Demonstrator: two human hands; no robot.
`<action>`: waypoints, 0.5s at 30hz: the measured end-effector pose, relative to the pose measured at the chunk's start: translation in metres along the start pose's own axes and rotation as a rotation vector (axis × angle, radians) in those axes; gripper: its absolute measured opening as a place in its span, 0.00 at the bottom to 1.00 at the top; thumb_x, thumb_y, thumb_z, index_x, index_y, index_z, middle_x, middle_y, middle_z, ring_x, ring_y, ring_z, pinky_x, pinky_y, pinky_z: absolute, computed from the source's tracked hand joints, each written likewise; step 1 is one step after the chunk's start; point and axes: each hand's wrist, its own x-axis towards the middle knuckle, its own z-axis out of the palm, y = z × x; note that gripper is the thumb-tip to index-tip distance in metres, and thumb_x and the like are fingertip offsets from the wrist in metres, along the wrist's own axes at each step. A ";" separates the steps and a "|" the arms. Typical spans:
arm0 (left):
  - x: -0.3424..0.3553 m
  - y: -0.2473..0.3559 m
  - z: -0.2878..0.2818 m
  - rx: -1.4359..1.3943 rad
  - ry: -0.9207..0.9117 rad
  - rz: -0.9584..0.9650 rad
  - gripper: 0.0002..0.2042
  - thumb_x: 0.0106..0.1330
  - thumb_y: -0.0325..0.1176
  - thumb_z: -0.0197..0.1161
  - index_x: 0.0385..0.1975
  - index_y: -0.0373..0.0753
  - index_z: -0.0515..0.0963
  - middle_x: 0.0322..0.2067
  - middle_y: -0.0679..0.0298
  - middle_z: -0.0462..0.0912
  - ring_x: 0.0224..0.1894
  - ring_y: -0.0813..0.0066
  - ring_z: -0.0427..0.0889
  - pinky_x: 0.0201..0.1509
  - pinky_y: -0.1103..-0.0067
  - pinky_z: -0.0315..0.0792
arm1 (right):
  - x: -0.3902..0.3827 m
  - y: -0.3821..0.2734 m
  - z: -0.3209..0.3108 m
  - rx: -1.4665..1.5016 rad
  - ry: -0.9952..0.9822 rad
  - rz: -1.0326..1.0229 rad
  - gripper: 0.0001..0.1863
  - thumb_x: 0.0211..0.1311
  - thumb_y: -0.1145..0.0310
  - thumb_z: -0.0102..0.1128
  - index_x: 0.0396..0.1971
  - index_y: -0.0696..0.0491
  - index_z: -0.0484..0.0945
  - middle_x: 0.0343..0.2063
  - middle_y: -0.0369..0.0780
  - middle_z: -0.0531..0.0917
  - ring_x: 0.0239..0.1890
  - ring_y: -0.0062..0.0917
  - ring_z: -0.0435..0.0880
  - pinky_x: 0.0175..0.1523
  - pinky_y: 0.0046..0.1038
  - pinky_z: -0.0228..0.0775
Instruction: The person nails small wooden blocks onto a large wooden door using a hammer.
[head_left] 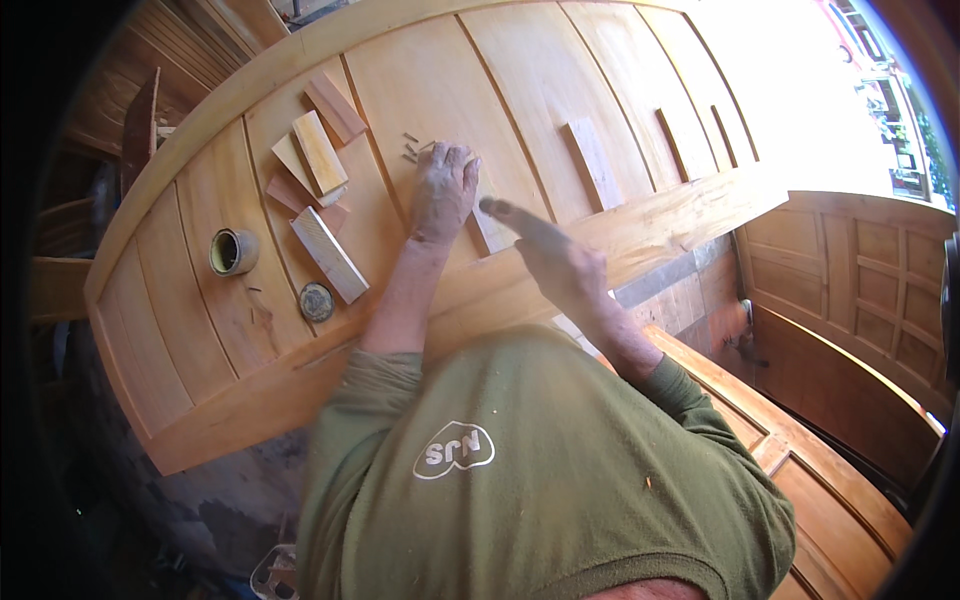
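A large pale wooden door panel (250,330) lies flat in front of me. My left hand (443,190) rests palm down on it, with bent fingertips touching the wood beside a few small pegs or nails (410,150). Whether the fingers pinch one is hidden. My right hand (555,258) hovers just to its right with one finger stretched out toward the left hand's wrist, and I see nothing in it. A short pale wood strip (492,232) lies between the two hands.
Several small wood blocks (320,152) lie left of my hands, the longest one (329,255) nearest me. A small open tin (233,252) and a round lid (316,301) sit beside them. Two loose strips (592,160) rest further right. Another panelled door (870,300) stands at right.
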 end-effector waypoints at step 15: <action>-0.008 0.006 -0.008 0.056 0.165 -0.011 0.15 0.74 0.37 0.66 0.55 0.39 0.81 0.49 0.53 0.82 0.54 0.51 0.81 0.61 0.61 0.79 | 0.007 0.090 -0.040 0.942 0.209 0.705 0.09 0.75 0.61 0.69 0.40 0.49 0.80 0.20 0.26 0.73 0.15 0.10 0.67 0.18 0.18 0.58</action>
